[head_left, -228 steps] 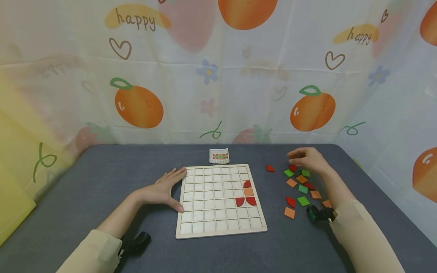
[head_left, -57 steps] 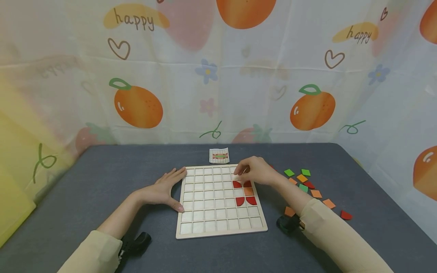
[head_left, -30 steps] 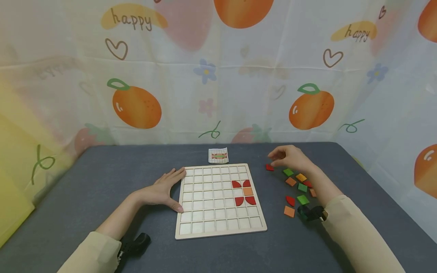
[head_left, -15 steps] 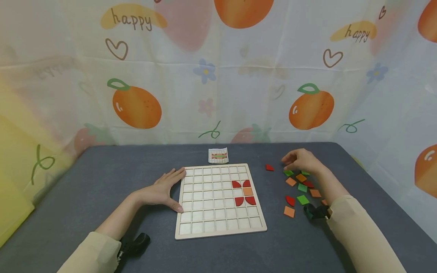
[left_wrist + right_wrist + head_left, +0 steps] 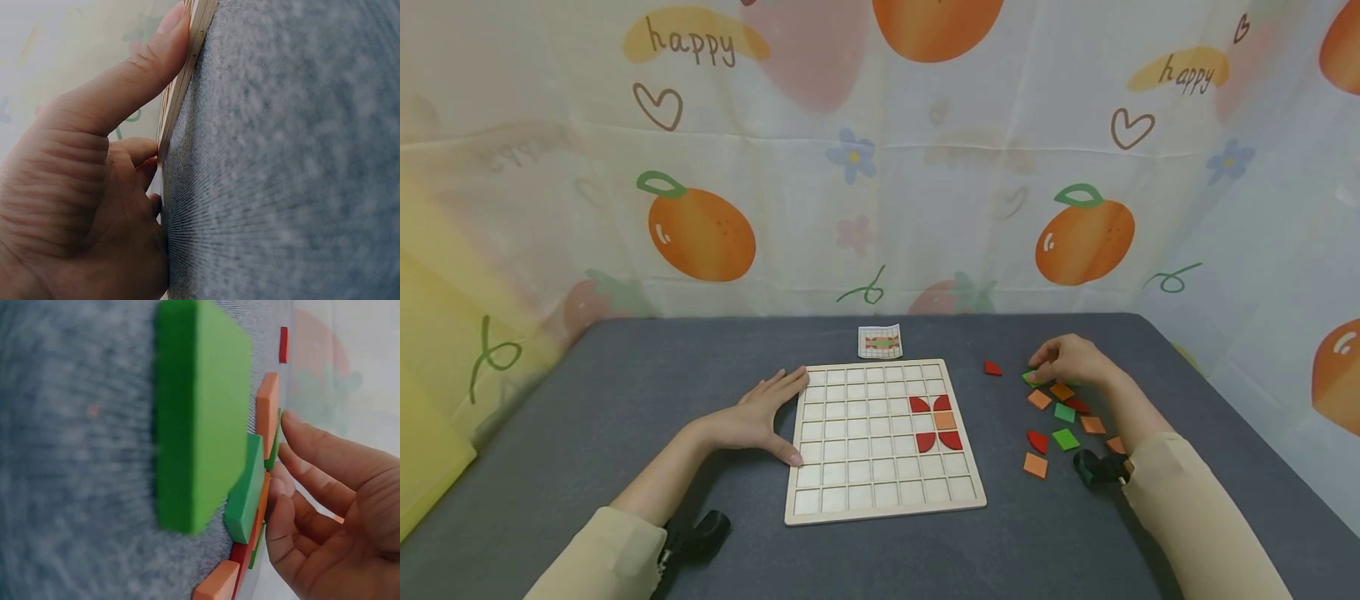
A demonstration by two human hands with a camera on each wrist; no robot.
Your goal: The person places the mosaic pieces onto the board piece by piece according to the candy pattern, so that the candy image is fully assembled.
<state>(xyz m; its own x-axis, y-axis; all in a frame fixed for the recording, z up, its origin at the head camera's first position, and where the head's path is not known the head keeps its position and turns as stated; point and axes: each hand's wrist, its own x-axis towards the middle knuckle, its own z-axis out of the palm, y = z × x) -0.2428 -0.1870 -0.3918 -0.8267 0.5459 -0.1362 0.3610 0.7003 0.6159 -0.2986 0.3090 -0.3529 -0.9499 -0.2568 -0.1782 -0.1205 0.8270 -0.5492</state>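
My left hand (image 5: 763, 418) spreads along the left edge of a wooden grid board (image 5: 865, 508), thumb low on the rim and fingers at its upper corner. The left wrist view shows the thumb (image 5: 147, 69) on the board's edge. Beyond the board's right side, my right hand (image 5: 1075, 362) pinches at a green square tile (image 5: 1029, 377), partly covered by its fingertips. In the right wrist view, thumb and forefinger tips meet that green tile (image 5: 275, 440), low over the table. On the board's right side are red quarter-round tiles (image 5: 950, 440) and an orange square tile (image 5: 943, 421).
Loose orange tiles (image 5: 1035, 465), green tiles (image 5: 1065, 440) and red tiles (image 5: 1038, 442) lie scattered under and around my right hand. A lone red tile (image 5: 992, 368) is nearer the board. A small pattern card (image 5: 880, 342) lies behind the board, before a printed curtain (image 5: 880, 250).
A red quarter-round tile was added to the board's upper right. My right hand then left the board, passed the lone red tile and came down on the green tile. My left hand stayed put.
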